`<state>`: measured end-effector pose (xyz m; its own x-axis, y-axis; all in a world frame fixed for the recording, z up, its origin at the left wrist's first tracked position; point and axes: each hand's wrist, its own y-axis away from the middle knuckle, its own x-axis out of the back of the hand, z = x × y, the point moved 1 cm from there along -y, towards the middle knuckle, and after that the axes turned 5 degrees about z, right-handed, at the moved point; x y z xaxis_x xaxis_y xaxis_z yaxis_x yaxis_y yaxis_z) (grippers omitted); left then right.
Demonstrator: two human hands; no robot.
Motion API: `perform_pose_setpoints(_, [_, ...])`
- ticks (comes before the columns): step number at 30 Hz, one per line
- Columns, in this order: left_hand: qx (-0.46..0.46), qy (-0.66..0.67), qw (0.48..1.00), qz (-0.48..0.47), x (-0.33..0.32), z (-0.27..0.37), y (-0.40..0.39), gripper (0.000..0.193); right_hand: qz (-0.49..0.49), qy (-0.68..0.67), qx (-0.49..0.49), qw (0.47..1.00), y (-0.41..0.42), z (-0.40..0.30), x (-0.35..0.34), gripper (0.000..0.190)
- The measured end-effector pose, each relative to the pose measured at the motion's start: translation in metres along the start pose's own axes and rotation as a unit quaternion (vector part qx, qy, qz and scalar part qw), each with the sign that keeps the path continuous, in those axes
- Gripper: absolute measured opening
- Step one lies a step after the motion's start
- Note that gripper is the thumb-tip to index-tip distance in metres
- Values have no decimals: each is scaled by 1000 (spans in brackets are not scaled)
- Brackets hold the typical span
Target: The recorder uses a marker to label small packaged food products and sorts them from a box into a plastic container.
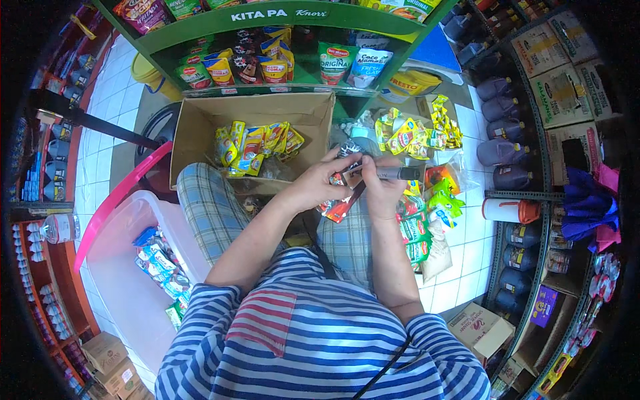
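Between my knees, my left hand (322, 182) grips a dark red and black sauce pouch (340, 210). Against that pouch, my right hand (382, 182) holds a dark marker pen (400, 173), its grey and black end pointing right. Part of the pouch is hidden by my fingers. Just beyond my left hand stands an open cardboard box (205, 112) with yellow and red sachets (257, 145) inside. More yellow sachets (407, 135) lie in a heap beyond my right hand. Green and red tomato sauce pouches (414, 230) lie on the floor to the right of my knee.
A green display shelf (210, 27) with pouches stands ahead. To my left is a translucent plastic bin (115, 250) with a pink rim, holding blue and white packs (160, 262). Racks with dark jugs (500, 127) and cartons (555, 95) line the right side. A cardboard carton (480, 330) sits behind right.
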<state>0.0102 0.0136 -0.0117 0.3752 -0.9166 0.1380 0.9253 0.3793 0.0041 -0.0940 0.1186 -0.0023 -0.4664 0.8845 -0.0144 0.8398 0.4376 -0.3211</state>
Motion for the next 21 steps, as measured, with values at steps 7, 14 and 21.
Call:
perform_pose_setpoints(7, [-4,-24,1000,-10,0,3,0,66,55,-52,-35,997,-3,-9,-3,18])
perform_pose_setpoints(14, [3,6,1000,6,0,-2,2,66,-11,20,-9,1000,0,-5,-1,18])
perform_pose_setpoints(21, [14,-2,1000,-6,0,2,1,67,44,-55,-44,997,-3,-5,1,18])
